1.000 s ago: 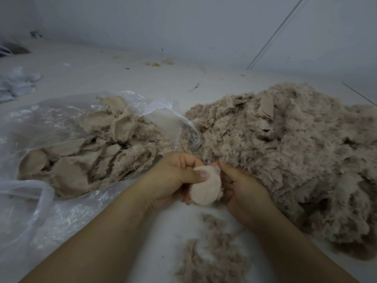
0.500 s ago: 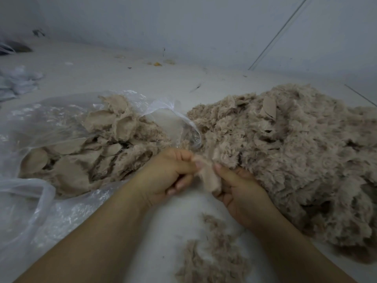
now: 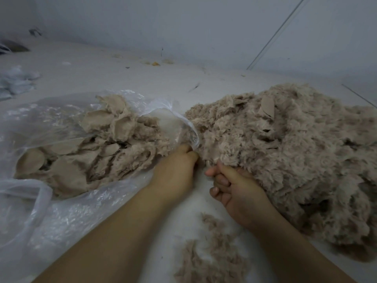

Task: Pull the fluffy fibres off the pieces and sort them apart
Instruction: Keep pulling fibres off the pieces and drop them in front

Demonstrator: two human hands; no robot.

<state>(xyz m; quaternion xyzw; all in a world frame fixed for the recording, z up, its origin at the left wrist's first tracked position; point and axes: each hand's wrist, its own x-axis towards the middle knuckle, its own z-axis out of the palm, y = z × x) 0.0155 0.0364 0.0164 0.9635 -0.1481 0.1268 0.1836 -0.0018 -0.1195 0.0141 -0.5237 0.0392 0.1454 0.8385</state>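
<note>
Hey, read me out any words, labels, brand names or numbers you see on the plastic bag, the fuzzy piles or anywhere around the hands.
None: no readable text shows anywhere.
Clear plastic bag of beige fabric pieces: no print visible.
Large beige fluffy fibre pile: no tags or labels.
White work surface and grey wall: unmarked.

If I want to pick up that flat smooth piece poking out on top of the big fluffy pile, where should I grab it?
Pinch the flat beige fabric piece by its free upper edge, coming from above, probably with the right hand, which is closer. It stands nearly upright out of the large heap of fluffy beige fibres, so both faces are open for fingers there, while its lower end is buried.
</note>
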